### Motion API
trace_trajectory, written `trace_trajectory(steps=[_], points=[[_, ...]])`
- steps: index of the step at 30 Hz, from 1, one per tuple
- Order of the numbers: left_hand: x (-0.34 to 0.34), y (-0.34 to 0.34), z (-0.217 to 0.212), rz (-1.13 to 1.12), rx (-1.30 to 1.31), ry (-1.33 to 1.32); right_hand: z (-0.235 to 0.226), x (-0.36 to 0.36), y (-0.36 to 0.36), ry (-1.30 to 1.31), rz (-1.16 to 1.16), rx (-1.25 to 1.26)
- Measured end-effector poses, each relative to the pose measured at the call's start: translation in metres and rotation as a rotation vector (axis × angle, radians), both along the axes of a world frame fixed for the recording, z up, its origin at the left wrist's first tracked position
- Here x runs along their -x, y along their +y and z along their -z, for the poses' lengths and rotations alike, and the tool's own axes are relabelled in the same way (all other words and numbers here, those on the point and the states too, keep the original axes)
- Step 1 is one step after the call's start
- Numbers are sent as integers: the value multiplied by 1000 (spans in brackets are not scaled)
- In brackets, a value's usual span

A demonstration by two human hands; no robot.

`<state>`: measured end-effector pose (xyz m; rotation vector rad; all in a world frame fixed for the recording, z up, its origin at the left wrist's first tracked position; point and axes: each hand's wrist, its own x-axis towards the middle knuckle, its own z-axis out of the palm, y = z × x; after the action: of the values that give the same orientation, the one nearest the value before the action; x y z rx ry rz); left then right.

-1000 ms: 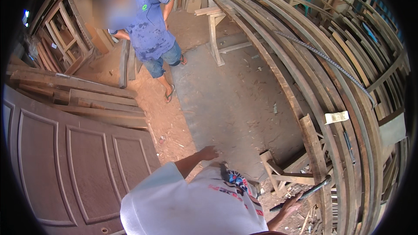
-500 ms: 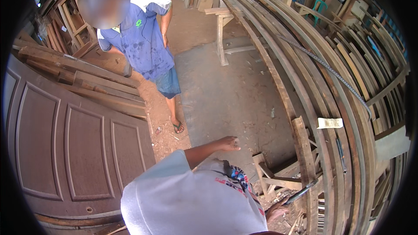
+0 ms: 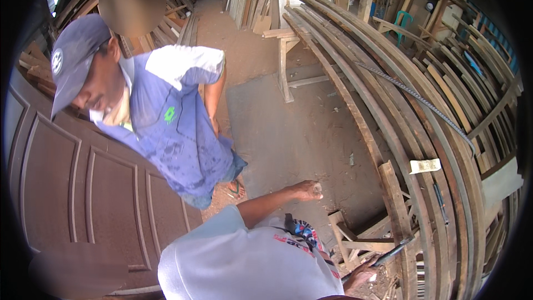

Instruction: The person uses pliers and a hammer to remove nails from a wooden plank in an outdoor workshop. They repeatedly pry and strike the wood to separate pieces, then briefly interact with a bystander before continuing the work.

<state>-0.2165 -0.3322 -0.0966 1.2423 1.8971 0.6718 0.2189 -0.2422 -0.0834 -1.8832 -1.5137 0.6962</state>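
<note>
My left hand (image 3: 309, 190) is held out in front of my shirt, above the grey floor sheet. Its fingers look curled in; whether they hold anything small is hidden. Lower right, my right hand (image 3: 360, 275) grips a dark, slim bar-like tool (image 3: 393, 251), whose far end reaches to an upright wooden board (image 3: 397, 216) beside the timber stack. Long timbers (image 3: 405, 128) lie side by side to the right of both hands. On them are a pale yellowish block (image 3: 425, 166), a thin dark blue tool (image 3: 441, 203) and a ridged metal rod (image 3: 425, 98).
A person in a blue shirt (image 3: 172, 116) and cap stands close at my left. Behind them leans a brown panelled door (image 3: 114, 205). A wooden trestle (image 3: 283, 69) holds the timbers' far end; more planks (image 3: 472, 78) are stacked far right. A green chair (image 3: 403, 22) stands at the back.
The other person has come nearer to me and leans over toward the door. My view has shifted slightly; both my hands keep nearly the same pose.
</note>
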Motion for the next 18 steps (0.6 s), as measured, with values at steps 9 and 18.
trace_trajectory(steps=[9, 18], points=[[-22, 44, -77, 233, 44, -82, -42, 38, -14, 102, 46, -56], [-98, 146, -177, 446, -314, -210, -46, 14, -13, 368, 201, 323]])
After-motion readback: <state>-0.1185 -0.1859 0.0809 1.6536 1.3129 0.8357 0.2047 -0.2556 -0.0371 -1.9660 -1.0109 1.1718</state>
